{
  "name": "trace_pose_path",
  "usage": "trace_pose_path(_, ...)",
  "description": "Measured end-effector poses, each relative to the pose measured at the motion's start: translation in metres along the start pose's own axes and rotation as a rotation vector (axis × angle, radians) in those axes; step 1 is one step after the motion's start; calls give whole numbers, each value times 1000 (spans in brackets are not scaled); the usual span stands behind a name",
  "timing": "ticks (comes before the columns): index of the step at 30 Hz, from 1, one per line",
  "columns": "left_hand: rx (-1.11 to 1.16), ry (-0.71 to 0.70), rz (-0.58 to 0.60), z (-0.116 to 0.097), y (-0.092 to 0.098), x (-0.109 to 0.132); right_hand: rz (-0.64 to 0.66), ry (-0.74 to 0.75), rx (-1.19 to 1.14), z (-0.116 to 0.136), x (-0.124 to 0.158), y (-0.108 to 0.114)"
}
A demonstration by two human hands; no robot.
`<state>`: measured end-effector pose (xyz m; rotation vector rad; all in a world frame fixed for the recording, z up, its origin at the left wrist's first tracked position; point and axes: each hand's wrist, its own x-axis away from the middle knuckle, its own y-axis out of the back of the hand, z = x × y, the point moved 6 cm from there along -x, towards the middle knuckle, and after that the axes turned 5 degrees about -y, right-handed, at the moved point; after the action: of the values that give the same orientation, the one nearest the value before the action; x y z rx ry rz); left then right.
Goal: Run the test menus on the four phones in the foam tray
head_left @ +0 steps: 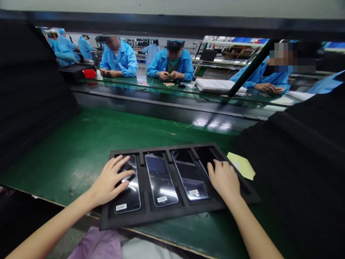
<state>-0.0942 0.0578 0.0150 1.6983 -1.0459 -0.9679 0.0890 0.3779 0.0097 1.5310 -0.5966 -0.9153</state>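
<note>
A black foam tray [141,215] lies on the green bench with several smartphones in its slots. My left hand [113,180] spreads its fingers over the leftmost smartphone [128,199], which has a small white label near its lower end. My right hand [225,180] is curled over the rightmost smartphone [204,166], its fingers bent down and its palm hiding most of that phone. Between my hands lie two more phones, a middle-left smartphone [161,180] and a middle-right smartphone [190,174], screens up and with white labels.
A yellow paper slip [242,165] lies right of the tray. Black side panels [304,144] flank the green bench [67,154], and a bar crosses overhead. Beyond, co-workers in blue coats [126,57] sit at another bench with a red bin [89,73] and a white stack [215,85].
</note>
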Motion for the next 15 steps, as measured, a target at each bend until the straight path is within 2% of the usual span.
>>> trace_pose_path(2, -29, -139, 112, -5, -8, -21, 12, -36, 9, 4, -4, -6)
trace_pose_path(4, -72, -149, 152, -4, -15, -33, 27, -79, 4, 2, -8, -12)
trace_pose_path(8, -122, -114, 118, -3, -19, -36, 58, -155, -29, -8, -12, -20)
trace_pose_path(15, -134, -176, 79, -4, -17, -33, 73, -242, -67, -16, -16, -23)
